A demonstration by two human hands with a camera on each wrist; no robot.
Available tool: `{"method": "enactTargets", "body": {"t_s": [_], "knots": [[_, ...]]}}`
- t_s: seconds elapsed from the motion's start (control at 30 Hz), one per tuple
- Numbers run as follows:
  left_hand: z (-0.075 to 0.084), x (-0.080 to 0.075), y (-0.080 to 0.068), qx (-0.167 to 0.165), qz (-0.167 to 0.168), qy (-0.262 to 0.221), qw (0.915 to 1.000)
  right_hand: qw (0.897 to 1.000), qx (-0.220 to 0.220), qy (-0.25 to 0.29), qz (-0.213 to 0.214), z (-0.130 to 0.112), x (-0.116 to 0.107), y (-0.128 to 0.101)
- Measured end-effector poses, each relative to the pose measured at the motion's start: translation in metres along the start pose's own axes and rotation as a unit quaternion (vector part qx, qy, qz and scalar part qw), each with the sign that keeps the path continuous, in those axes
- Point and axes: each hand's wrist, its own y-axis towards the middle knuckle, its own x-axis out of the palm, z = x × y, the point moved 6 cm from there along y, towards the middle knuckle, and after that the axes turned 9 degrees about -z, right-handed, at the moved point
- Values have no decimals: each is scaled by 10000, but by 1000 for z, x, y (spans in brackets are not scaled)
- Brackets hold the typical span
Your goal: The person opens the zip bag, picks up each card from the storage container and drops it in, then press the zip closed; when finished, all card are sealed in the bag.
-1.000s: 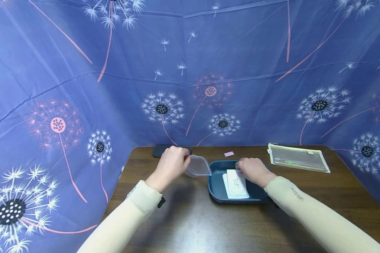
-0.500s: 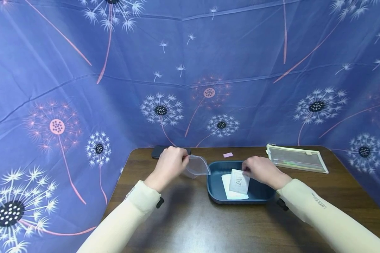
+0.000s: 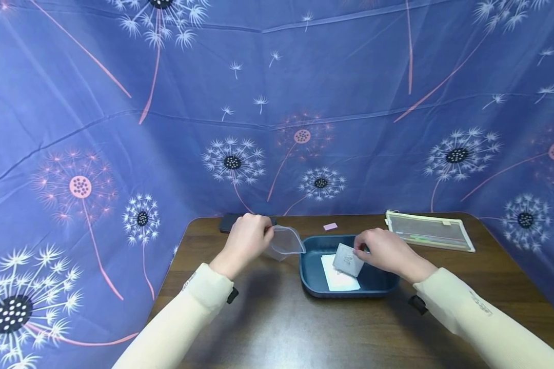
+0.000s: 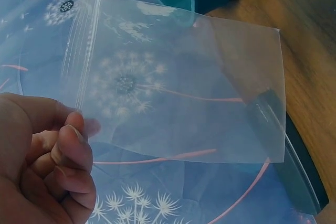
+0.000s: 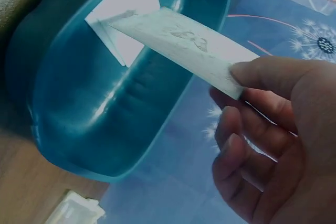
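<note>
My left hand (image 3: 245, 240) pinches a clear zip bag (image 3: 287, 241) by its top edge, left of a dark blue tray (image 3: 382, 285). The left wrist view shows the bag (image 4: 178, 85) held flat and see-through above the table. My right hand (image 3: 382, 250) pinches a small white card with a butterfly print (image 3: 348, 259), lifted and tilted over the tray. In the right wrist view the card (image 5: 181, 43) sticks out from between thumb and fingers (image 5: 262, 77) above the tray (image 5: 121, 108). More white cards (image 3: 337, 279) lie flat in the tray.
A dark phone (image 3: 227, 222) lies at the table's back left, partly behind my left hand. A small pink slip (image 3: 330, 226) lies behind the tray. A clear zip pouch (image 3: 427, 230) sits at the back right. Blue dandelion-print cloth surrounds the brown table (image 3: 277, 328).
My right hand has picked one card off the stack in the tray and raised it, tilting it up. The left hand and bag have stayed almost still.
</note>
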Motion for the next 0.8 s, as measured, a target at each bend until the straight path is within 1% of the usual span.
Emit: {"method": "enactTargets", "body": {"t_s": [0.13, 0.27, 0.37, 0.53, 0.67, 0.8], "knots": [[-1, -1, 0, 18, 58, 36, 10000, 9990, -47, -35, 451, -6, -15, -5], [-2, -1, 0, -12, 85, 35, 10000, 9931, -258, -116, 1139, -16, -33, -10], [-2, -1, 1, -16, 64, 5, 10000, 9846, -490, -140, 1670, -24, -45, -13], [-1, -1, 2, -15, -8, -45, 10000, 9690, -828, -110, 2327, -40, -66, -18], [0, -2, 3, -37, -63, -11, 10000, 9583, -985, -52, 2682, -54, -82, -21], [0, -2, 4, -53, -102, -7, 9999, 9499, -1173, 88, 2897, -70, -92, -21]]}}
